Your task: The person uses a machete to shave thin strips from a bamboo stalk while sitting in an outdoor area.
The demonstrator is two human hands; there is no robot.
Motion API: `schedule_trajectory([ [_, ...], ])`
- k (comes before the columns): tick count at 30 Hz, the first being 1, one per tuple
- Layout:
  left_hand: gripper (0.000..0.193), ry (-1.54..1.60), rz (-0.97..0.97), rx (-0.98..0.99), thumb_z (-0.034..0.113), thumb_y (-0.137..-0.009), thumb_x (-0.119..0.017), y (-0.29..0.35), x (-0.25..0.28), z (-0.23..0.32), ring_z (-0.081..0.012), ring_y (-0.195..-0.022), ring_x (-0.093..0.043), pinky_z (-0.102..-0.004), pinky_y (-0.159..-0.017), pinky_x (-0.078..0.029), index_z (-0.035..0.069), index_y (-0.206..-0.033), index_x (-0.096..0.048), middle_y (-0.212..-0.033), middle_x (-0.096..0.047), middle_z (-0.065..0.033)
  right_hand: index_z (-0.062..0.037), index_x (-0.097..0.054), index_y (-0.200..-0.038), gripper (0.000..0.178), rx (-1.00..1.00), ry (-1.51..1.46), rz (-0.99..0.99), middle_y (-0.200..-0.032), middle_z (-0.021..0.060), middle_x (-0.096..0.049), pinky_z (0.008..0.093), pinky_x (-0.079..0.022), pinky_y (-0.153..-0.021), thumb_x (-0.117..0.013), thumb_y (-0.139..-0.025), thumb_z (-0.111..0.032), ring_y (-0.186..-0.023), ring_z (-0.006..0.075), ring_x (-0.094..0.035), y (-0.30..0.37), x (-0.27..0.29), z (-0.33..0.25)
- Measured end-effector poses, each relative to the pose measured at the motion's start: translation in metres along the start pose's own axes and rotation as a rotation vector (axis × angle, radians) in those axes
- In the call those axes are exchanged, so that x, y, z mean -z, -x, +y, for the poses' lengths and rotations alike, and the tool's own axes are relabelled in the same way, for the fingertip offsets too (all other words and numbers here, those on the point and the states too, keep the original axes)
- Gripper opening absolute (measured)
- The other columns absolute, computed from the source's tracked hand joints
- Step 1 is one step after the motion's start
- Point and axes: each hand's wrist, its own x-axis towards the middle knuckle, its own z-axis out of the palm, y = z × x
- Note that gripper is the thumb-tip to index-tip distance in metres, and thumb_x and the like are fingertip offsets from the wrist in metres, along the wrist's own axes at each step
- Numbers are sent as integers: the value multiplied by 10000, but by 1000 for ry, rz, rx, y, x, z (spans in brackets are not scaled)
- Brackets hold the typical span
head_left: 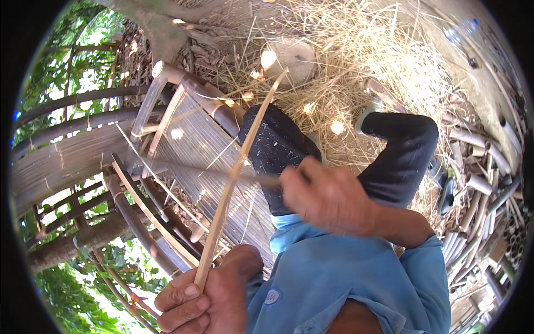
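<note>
My left hand, low in the view, is closed around the lower end of a long, pale bamboo strip. The strip slants up and away, its far tip standing over the straw. My right hand is closed on the handle of a knife, in front of my blue shirt. Blurred by motion, the long, dark blade points left and crosses the strip near its middle. Whether the edge touches the strip, I cannot tell. White shavings dot the dark trousers on my knee.
A slatted bamboo bench is at my left, with cut strips leaning there. Straw covers the ground ahead around a round wooden block. Cut bamboo pieces are piled at right. A plastic bottle lies at far right.
</note>
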Motion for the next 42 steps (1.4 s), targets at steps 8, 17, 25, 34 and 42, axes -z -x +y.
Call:
schedule_trajectory([
  [8, 499, -152, 63, -4, 501, -1085, -330, 11, -11, 16, -43, -339, -300, -187, -274, -287, 158, -729, -395, -502, -243, 64, -59, -560, -1040, 163, -45, 52, -9, -727, 139, -553, 390, -531, -407, -593, -908, -148, -542, 258, -666, 14, -34, 17],
  [17, 493, -131, 92, 31, 506, -1084, -319, 17, -9, 14, -48, -348, -298, -199, -274, -307, 159, -741, -390, -505, -249, 61, -65, -551, -1028, 180, -147, 165, -59, -727, 140, -549, 413, -528, -430, -619, -893, -164, -559, 291, -637, 8, -46, 56],
  [25, 470, -124, 49, 49, 485, -1085, -350, 11, -7, 2, -36, -357, -273, -189, -289, -285, 175, -734, -378, -528, -228, 69, -54, -540, -1010, 164, -67, 136, -3, -751, 167, -587, 415, -498, -421, -619, -910, -158, -562, 286, -641, -5, -69, 77],
  [34, 365, -198, -93, -49, 315, -1085, -343, -3, 1, -20, -25, -378, -268, -179, -334, -242, 169, -756, -404, -549, -226, 91, -56, -503, -1139, 255, -276, -14, -187, -743, 220, -598, 425, -506, -479, -582, -900, -98, -607, 346, -628, -42, -152, 244],
  [42, 309, -115, -90, -112, 274, -1029, -372, -7, -15, -37, -43, -417, -278, -217, -382, -224, 162, -742, -391, -563, -225, 78, -51, -559, -1227, 348, -588, 119, -264, -903, 248, -680, 528, -532, -786, -569, -879, -57, -873, 435, -674, -77, -182, 366],
])
